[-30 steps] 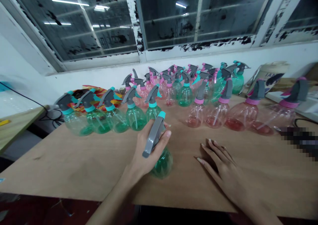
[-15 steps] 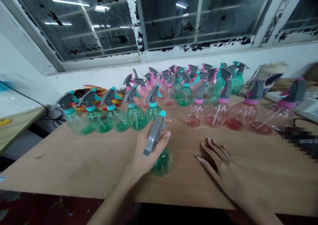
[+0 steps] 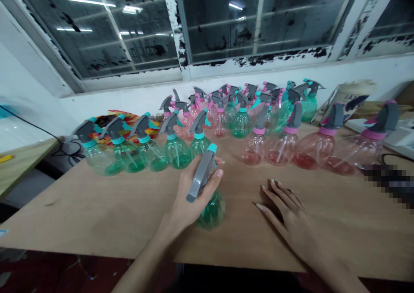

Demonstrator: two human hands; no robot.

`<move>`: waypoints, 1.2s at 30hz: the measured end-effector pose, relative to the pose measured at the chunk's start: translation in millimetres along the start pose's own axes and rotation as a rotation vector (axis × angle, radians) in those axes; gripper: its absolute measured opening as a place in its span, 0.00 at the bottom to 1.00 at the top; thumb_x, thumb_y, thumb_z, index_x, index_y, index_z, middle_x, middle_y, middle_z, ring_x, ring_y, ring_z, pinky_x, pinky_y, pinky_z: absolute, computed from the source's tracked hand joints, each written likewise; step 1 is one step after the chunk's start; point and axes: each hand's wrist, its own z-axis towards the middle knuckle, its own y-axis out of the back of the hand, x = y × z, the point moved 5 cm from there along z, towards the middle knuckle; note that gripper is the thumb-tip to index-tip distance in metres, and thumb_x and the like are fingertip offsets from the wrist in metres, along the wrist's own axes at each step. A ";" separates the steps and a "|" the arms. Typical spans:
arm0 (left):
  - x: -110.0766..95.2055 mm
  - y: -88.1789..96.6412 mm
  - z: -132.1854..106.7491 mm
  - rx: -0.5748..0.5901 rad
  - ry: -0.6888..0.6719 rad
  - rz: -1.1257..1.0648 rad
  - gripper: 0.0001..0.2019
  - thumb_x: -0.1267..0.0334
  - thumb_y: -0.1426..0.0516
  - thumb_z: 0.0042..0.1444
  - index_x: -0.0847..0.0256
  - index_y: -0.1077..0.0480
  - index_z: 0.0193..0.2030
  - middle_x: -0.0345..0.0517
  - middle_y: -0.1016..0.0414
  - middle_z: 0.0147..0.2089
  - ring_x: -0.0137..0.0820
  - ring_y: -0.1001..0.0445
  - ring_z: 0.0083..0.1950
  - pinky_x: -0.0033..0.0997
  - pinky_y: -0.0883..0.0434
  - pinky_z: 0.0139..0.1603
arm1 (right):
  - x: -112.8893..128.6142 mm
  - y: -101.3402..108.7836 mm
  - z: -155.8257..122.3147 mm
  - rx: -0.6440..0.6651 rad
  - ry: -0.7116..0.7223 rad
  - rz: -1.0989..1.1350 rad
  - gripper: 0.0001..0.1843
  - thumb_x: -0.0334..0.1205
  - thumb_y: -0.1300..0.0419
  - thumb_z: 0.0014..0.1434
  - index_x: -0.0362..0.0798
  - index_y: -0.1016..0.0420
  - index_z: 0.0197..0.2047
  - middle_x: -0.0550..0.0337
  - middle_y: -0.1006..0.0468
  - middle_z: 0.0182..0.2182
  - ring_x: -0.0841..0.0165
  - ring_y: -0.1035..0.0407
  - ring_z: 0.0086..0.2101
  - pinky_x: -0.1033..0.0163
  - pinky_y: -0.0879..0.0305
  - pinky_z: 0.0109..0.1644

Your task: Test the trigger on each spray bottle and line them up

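Observation:
My left hand (image 3: 191, 189) is closed round the neck of a green spray bottle (image 3: 211, 213) with a grey and teal trigger head. The bottle stands upright on the wooden table (image 3: 106, 215); the fingers on its far side are partly hidden. To the right, my right hand (image 3: 293, 219) rests on the tabletop with fingers stretched out and holds nothing. Beyond my left hand stands a row of green spray bottles (image 3: 177, 153). A row of pink spray bottles (image 3: 280, 148) stands beyond my right hand, each with some red liquid at the bottom.
More pink and green spray bottles (image 3: 241, 123) crowd the back by the wall. A red and yellow patterned bag (image 3: 129, 120) lies behind the green row. At the back right is a pale cloth bag (image 3: 351, 95). A black cable (image 3: 69, 153) hangs beyond the left edge.

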 end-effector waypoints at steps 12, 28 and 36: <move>-1.3 3.7 1.9 -0.006 0.019 0.096 0.09 0.53 0.45 0.60 0.56 0.32 0.36 0.42 0.25 0.31 0.33 0.25 0.31 0.32 0.29 0.28 | 1.4 3.0 0.8 0.005 -0.028 0.039 0.32 0.58 0.54 0.64 0.44 0.35 0.61 0.48 0.35 0.61 0.57 0.46 0.63 0.44 0.48 0.65; -2.9 2.3 0.1 0.014 0.077 -0.070 0.14 0.58 0.42 0.57 0.53 0.28 0.51 0.47 0.23 0.52 0.39 0.23 0.50 0.43 0.26 0.53 | 2.8 3.7 2.4 0.011 -0.018 0.017 0.34 0.60 0.59 0.64 0.44 0.32 0.59 0.46 0.35 0.61 0.56 0.46 0.63 0.43 0.48 0.65; 0.0 0.9 -0.4 0.026 0.069 -0.055 0.15 0.59 0.43 0.57 0.52 0.29 0.52 0.46 0.23 0.52 0.37 0.23 0.47 0.39 0.25 0.50 | 1.8 2.9 2.1 0.001 -0.016 0.022 0.33 0.59 0.57 0.64 0.44 0.32 0.59 0.47 0.35 0.61 0.56 0.46 0.63 0.44 0.48 0.65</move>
